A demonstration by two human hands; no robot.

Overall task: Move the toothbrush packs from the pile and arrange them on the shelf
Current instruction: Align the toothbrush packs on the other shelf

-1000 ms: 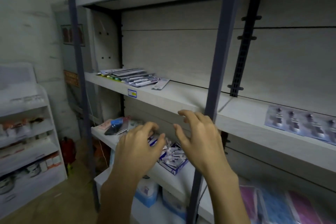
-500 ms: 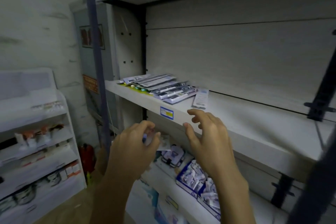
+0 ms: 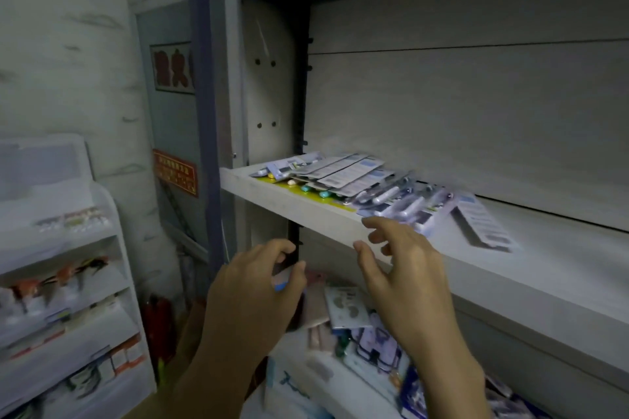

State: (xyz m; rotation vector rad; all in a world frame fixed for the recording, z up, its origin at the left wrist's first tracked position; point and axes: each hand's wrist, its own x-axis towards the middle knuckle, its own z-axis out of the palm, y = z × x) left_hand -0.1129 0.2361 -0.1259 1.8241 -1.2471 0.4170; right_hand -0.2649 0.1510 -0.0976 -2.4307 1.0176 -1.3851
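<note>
Left hand [image 3: 253, 286]: raised in front of the body, back toward the camera, fingers curled, thumb and forefinger pinching something small.
Right hand [image 3: 406, 277]: raised slightly higher, fingers spread and loosely bent, holding nothing.

Toothbrush packs [image 3: 357, 180] on shelf [image 3: 510, 269]
</note>
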